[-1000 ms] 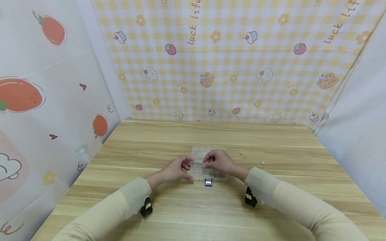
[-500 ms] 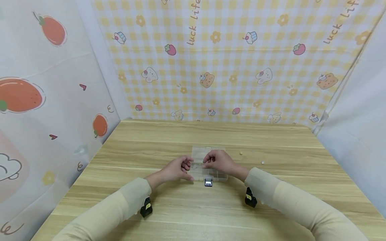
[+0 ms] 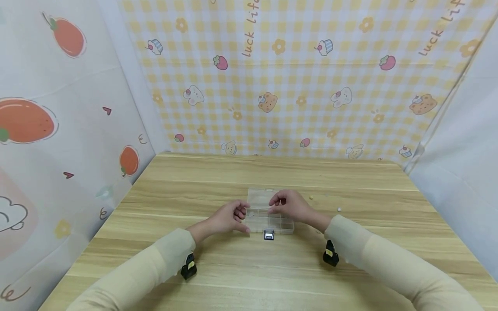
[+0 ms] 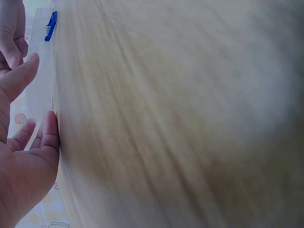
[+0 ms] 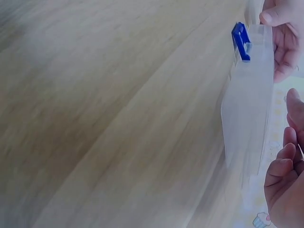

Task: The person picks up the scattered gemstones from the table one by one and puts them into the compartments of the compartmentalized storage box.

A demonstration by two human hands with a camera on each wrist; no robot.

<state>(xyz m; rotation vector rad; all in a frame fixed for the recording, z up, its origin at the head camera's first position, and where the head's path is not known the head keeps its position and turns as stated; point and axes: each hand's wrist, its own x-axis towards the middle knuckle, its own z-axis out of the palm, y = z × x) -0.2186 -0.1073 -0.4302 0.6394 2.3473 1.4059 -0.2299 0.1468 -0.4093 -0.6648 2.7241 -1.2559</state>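
Note:
A clear plastic compartment box lies on the table with its lid folded back. From its front hangs a blue latch, also visible in the right wrist view as a blue latch. My left hand holds the box's left end, thumb at the front corner and forefinger near the hinge side. A small whitish piece shows in the back left compartment. Over the box's back right part is my right hand, fingers loosely bent, a gap between thumb and forefinger, nothing visible in it.
To the right of the box lie a small yellowish bead and a white bead. The wooden table reaches back to a checked cloth wall. A printed cloth hangs on the left.
My right hand has shifted a little right and back from over the box's middle, and its thumb and forefinger are further right. The left hand and the box have stayed in place.

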